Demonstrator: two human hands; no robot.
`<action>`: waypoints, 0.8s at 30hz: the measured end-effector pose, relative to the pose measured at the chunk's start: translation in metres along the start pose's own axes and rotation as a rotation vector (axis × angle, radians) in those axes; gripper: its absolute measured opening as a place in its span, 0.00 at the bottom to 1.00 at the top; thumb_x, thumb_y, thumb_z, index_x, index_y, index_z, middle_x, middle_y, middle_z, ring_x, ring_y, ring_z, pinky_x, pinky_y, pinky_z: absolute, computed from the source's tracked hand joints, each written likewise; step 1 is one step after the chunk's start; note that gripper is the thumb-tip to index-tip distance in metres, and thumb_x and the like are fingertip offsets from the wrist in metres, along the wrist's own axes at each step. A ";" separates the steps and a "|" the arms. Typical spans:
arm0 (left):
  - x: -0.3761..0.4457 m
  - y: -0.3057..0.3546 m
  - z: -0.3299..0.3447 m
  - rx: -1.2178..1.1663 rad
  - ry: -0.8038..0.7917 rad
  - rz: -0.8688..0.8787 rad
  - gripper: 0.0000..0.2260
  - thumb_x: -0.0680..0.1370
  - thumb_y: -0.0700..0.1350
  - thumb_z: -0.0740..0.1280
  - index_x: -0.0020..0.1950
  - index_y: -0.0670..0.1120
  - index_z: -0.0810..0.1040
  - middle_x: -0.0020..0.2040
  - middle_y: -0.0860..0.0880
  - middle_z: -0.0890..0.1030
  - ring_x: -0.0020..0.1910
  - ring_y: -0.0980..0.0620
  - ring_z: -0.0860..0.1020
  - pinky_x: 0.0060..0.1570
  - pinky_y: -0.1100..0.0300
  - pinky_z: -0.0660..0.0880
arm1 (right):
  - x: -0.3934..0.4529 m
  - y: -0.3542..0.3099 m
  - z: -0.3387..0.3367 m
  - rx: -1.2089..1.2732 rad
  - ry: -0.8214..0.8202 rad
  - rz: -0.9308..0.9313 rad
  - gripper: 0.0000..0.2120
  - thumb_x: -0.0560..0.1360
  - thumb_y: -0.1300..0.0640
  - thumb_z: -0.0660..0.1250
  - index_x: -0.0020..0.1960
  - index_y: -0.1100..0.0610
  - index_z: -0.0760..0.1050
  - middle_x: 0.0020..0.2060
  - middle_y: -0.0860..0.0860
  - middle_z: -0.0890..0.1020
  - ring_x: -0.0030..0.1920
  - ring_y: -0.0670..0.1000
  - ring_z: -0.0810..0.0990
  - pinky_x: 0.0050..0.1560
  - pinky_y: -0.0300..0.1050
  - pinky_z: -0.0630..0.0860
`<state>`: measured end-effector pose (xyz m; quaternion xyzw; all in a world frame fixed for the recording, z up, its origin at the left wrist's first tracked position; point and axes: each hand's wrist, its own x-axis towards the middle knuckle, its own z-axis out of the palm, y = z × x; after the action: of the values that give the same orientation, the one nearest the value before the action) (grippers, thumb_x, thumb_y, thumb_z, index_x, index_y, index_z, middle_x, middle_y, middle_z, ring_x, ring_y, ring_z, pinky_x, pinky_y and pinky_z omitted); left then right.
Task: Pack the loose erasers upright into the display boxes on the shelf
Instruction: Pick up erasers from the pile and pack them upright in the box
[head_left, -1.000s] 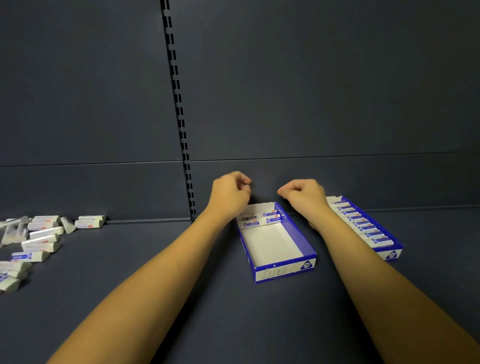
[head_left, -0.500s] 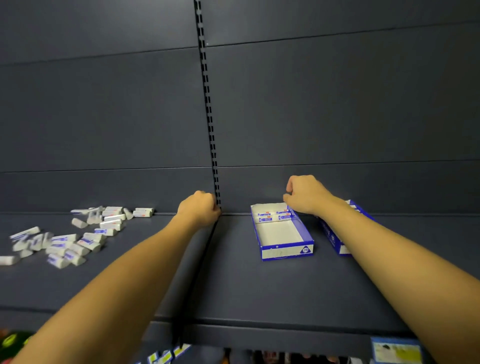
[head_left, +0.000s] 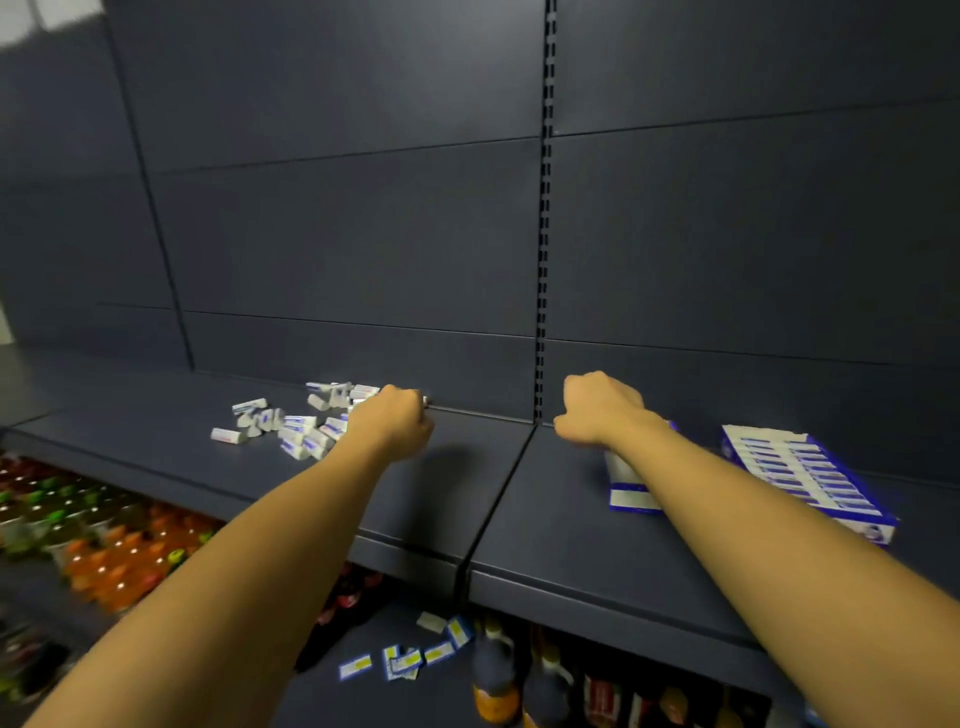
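Dark grey metal forms the back panel and the shelf, which is crossed by both forearms. At about 3 o'clock on the shelf a full display box of blue and white card is seen, packed with a row of upright erasers. Just beside it, toward 9 o'clock, a second display box is largely hidden under the right forearm, so its contents cannot be told. At about 10 o'clock a scatter of loose erasers is spread on the shelf, lying at mixed angles near the back panel. The left hand is held at the 3 o'clock edge of that scatter with its fingers curled under; whether an eraser is gripped cannot be told. The right hand is held above the shelf near the upright slot strip, fingers curled into a fist, nothing visibly held. Below the shelf, bottles and small price tags are seen, blurred.
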<state>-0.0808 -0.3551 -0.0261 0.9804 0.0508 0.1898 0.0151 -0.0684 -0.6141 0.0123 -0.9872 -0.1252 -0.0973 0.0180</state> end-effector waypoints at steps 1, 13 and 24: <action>-0.001 -0.013 -0.001 -0.006 0.006 -0.019 0.12 0.80 0.48 0.59 0.56 0.44 0.78 0.57 0.42 0.80 0.54 0.39 0.78 0.54 0.50 0.76 | 0.002 -0.012 0.000 0.004 -0.009 -0.009 0.04 0.75 0.56 0.64 0.46 0.57 0.72 0.40 0.52 0.76 0.41 0.54 0.76 0.32 0.43 0.67; -0.002 -0.169 -0.011 0.039 -0.072 -0.047 0.05 0.78 0.44 0.61 0.47 0.44 0.75 0.51 0.44 0.79 0.47 0.42 0.78 0.41 0.53 0.73 | 0.044 -0.169 0.009 0.053 -0.030 -0.023 0.06 0.73 0.60 0.62 0.39 0.56 0.66 0.35 0.51 0.71 0.32 0.51 0.68 0.30 0.41 0.63; 0.025 -0.263 0.007 -0.077 -0.095 -0.029 0.07 0.78 0.45 0.64 0.50 0.44 0.80 0.48 0.45 0.80 0.43 0.45 0.80 0.43 0.52 0.79 | 0.080 -0.245 0.027 0.060 -0.037 0.069 0.07 0.73 0.57 0.63 0.49 0.57 0.77 0.41 0.52 0.76 0.39 0.54 0.76 0.36 0.42 0.69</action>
<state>-0.0802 -0.0914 -0.0361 0.9861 0.0568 0.1447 0.0581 -0.0487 -0.3561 0.0045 -0.9916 -0.0943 -0.0743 0.0487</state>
